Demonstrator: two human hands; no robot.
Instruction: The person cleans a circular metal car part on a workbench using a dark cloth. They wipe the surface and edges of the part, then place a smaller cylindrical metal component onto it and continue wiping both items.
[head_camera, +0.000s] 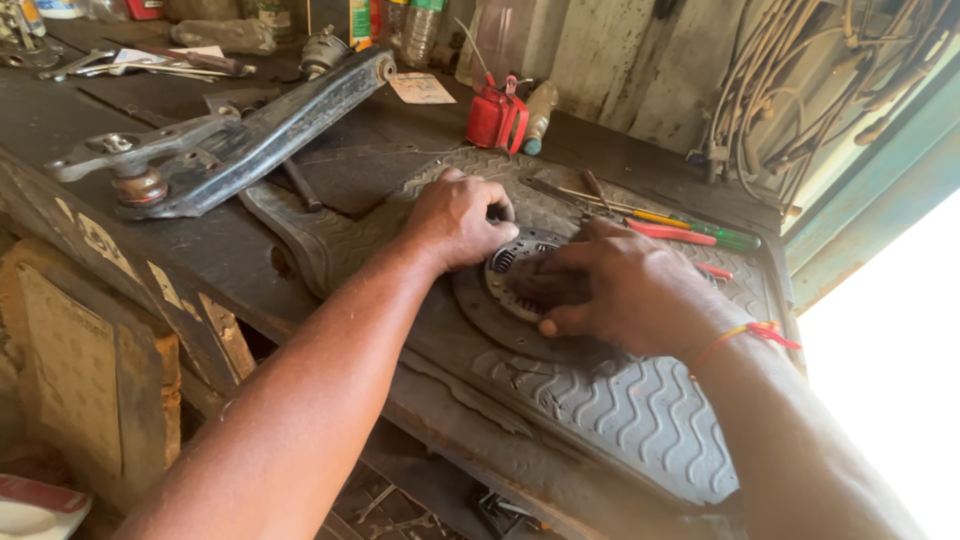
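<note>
Lying under both hands: clutch disc (497, 318), L hand (455, 220) + R hand (610, 285) atop.

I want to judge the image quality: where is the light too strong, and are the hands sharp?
Head view: the lower right corner is blown out to white by daylight; the left hand, right hand and the clutch disc under them are evenly lit and fairly sharp; the space under the bench is dim.

Both hands (530, 265) on clutch disc (500, 310)

suspension arm (230, 140) on bench | red oil can (495, 118) | screwdrivers (665, 222) | hanging cables (800, 80)
</note>
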